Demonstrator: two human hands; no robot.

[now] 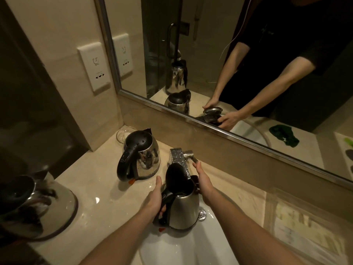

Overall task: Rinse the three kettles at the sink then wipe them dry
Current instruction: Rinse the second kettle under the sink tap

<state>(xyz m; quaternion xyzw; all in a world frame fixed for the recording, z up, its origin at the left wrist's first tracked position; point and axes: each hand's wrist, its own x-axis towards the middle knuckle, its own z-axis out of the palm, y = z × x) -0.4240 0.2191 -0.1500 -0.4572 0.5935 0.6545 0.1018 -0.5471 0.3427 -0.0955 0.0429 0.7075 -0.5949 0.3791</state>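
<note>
A steel kettle with its black lid flipped up hangs over the white sink, under the chrome tap. My left hand grips its black handle. My right hand reaches past the kettle's spout, fingers stretched out to the tap lever. A second steel kettle with a black lid and handle stands shut on the counter to the left. A third, wider kettle stands at the near left edge.
A beige stone counter surrounds the sink. A small glass dish sits in the back corner. A wall socket plate is above. The mirror runs along the back. A laminated sheet lies at the right.
</note>
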